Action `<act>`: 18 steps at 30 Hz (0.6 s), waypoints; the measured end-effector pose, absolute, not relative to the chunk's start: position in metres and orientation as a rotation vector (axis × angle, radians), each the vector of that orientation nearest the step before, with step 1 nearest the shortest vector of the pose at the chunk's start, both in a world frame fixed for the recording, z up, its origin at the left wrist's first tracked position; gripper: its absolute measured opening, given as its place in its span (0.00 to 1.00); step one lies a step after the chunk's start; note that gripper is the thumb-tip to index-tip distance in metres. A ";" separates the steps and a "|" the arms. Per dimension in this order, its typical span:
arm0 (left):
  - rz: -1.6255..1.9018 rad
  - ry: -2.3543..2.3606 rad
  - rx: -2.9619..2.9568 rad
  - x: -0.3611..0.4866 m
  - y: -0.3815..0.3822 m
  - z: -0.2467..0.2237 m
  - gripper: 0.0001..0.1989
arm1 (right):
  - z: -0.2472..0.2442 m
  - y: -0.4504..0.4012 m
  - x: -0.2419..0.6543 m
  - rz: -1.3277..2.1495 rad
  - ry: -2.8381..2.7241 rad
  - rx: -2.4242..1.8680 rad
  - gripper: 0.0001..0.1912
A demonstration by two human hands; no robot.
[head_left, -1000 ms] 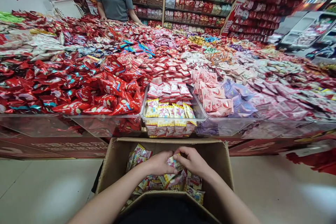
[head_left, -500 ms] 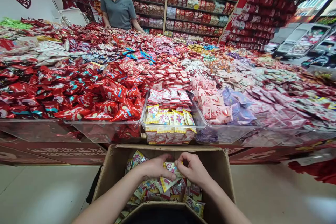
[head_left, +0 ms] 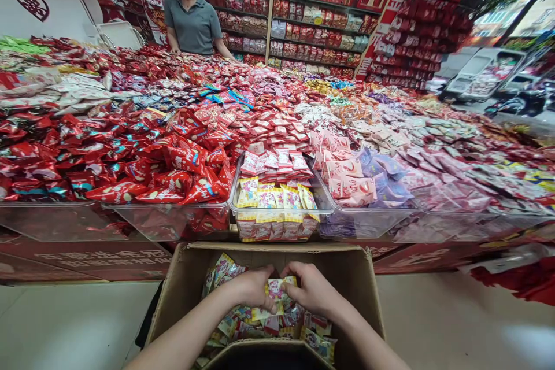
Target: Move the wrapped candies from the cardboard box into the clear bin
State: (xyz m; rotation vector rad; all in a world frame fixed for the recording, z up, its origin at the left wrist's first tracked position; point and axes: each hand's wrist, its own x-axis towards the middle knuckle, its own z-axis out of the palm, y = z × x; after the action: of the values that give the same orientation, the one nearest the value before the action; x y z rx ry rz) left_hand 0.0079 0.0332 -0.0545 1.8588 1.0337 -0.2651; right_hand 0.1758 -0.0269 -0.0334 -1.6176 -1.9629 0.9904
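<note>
Over an open cardboard box [head_left: 173, 292], my left hand [head_left: 249, 289] is closed on small yellow-and-white candy packets, one of which sticks out below its thumb. Facing it, my right hand [head_left: 311, 288] pinches the right end of a candy packet [head_left: 277, 288] that spans the gap between both hands. Beneath them, loose packets [head_left: 318, 344] of the same kind lie jumbled in the box, partly hidden by my hands and forearms. Just beyond the box, a clear plastic bin [head_left: 284, 214] holds upright rows of yellow-edged packets, with red-and-white packets [head_left: 277, 162] stacked behind.
Red snack bags [head_left: 186, 156] fill the bin on the left. Pink packets [head_left: 347, 176] and purple packets [head_left: 385, 170] fill the one on the right. Across the candy display stands a person in a grey shirt [head_left: 193, 23], before stocked shelves [head_left: 316, 32].
The upper packet has turned more level between my hands, which stay close together over the box. The whole view has shifted slightly, moving the display a little left and down.
</note>
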 end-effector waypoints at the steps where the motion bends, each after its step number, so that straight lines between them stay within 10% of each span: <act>1: -0.298 1.059 1.882 0.007 0.033 -0.055 0.39 | -0.034 -0.027 0.176 0.984 -1.988 -1.631 0.06; 9: -0.394 1.062 2.055 0.003 0.039 -0.045 0.20 | -0.037 -0.025 0.183 0.823 -2.154 -1.859 0.07; 18: -0.345 1.167 2.126 -0.001 0.038 -0.051 0.24 | -0.044 -0.022 0.188 0.774 -2.127 -2.057 0.11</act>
State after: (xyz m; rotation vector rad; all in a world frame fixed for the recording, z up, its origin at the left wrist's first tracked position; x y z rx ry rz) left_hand -0.0009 0.0381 -0.0507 2.1256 1.1667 -0.3447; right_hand 0.1877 -0.0220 -0.0445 -2.0568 -2.1266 0.7738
